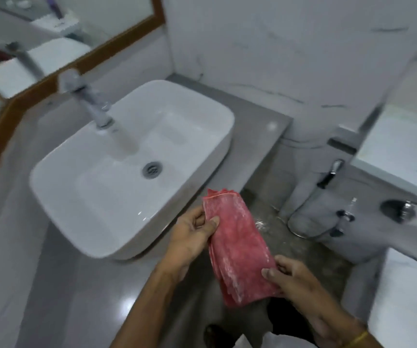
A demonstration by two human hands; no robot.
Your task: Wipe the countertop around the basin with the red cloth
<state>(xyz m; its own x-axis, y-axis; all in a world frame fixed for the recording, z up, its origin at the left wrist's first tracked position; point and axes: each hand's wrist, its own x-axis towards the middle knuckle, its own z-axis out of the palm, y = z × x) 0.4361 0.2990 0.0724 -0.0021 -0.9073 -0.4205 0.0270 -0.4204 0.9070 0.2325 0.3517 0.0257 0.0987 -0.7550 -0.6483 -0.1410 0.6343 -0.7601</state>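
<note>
Both hands up close, holding the red cloth [237,249] in the air just off the front-right corner of the basin [132,169]. Left hand [192,237] pinches the cloth's far left edge, thumb on top, fingers curled under. Right hand [292,277] is closed on the near right edge, thumb pressed on the fabric; a yellow band [358,339] sits on that wrist. Cloth is folded into a long rectangle, several layers showing at the edges, nap fuzzy with pale blotches. It's not touching the countertop [81,285].

Basin: white glazed ceramic, rounded rectangle, sits on top of the counter, metal drain [152,169] at the centre. Chrome tap [86,99] stands at the basin's back rim, blurred. Countertop around the basin is grey, polished, glare spots on it. Behind the basin, a mirror [51,28] in a brown wood frame. Right of the basin, white marble-look wall [290,46], then a white toilet [403,146] with a hose sprayer [330,172] beside it. Floor below the cloth is mottled grey.
</note>
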